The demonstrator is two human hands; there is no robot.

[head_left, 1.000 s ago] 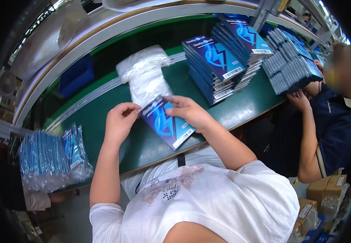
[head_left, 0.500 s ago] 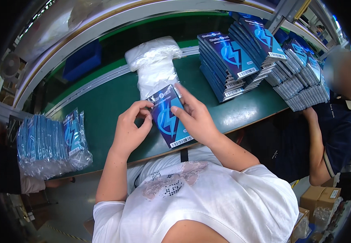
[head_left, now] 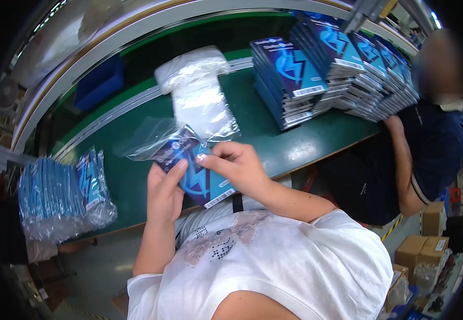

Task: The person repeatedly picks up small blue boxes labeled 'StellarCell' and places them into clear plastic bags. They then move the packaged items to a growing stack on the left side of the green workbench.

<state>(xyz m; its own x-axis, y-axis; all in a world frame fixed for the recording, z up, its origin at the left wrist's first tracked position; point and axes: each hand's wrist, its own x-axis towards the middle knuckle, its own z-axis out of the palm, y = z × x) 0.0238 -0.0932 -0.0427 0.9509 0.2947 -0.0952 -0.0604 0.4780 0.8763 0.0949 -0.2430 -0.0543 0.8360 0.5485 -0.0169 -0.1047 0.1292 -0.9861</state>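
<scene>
A flat blue and purple box (head_left: pixel 196 178) with a lightning-bolt print is held tilted over the table's near edge. My left hand (head_left: pixel 163 193) is closed on its left side, thumb lying across the front. A clear plastic bag (head_left: pixel 154 143) spreads from the box's upper end out to the left; how far it covers the box I cannot make out. My right hand (head_left: pixel 242 166) pinches at the bag's edge against the box's right side, fingertips closed. Just beyond the box lies a pile of clear plastic bags (head_left: pixel 202 109).
Stacks of similar boxes (head_left: pixel 290 74) stand at the back right of the green table (head_left: pixel 135 192). Bagged boxes (head_left: pixel 55 189) form a row at the left. A blue bin (head_left: pixel 99 82) sits behind. A co-worker (head_left: pixel 397 160) is close on my right; cartons (head_left: pixel 423 253) lie behind them.
A clear bag now shows at the box's upper end. The box has shifted left and toward me, my left hand has closed on its side, and my right hand now pinches.
</scene>
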